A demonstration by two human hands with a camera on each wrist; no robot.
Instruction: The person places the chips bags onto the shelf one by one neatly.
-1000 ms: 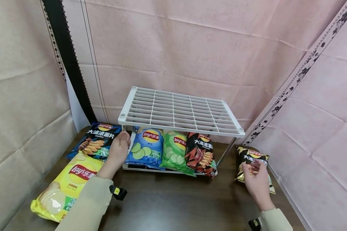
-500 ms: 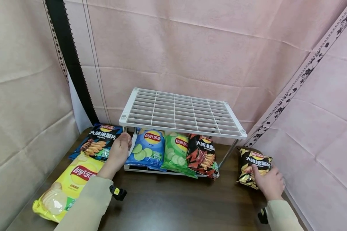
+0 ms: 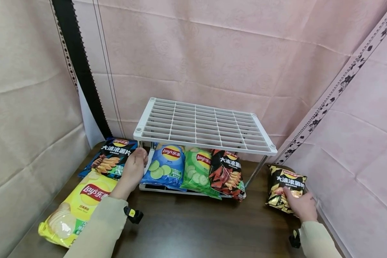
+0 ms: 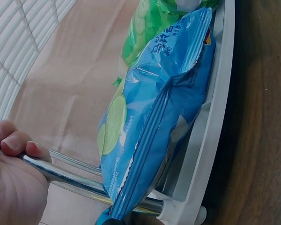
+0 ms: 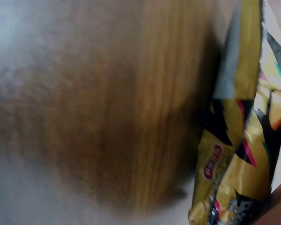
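My left hand (image 3: 134,168) grips the front left metal post of a white two-tier rack (image 3: 200,125); in the left wrist view the fingers (image 4: 14,140) curl round the chrome post (image 4: 70,180). On the lower tier lean a blue bag (image 3: 166,165), a green bag (image 3: 196,170) and a black-and-red bag (image 3: 226,175). To the right of the rack, my right hand (image 3: 304,206) holds a black-and-gold chip bag (image 3: 282,197), thumb on its front and the other fingers hidden at its right side. That bag (image 5: 239,159) shows edge-on in the right wrist view.
Left of the rack lie a dark blue bag (image 3: 108,159) and a large yellow bag (image 3: 84,204), partly behind the left forearm. Pink cloth (image 3: 213,53) hangs behind the brown table (image 3: 193,225), with more cloth at both sides.
My right hand has shifted from the front of the black-and-gold bag to its right edge, and the bag has turned more upright. The left hand keeps its grip on the post.
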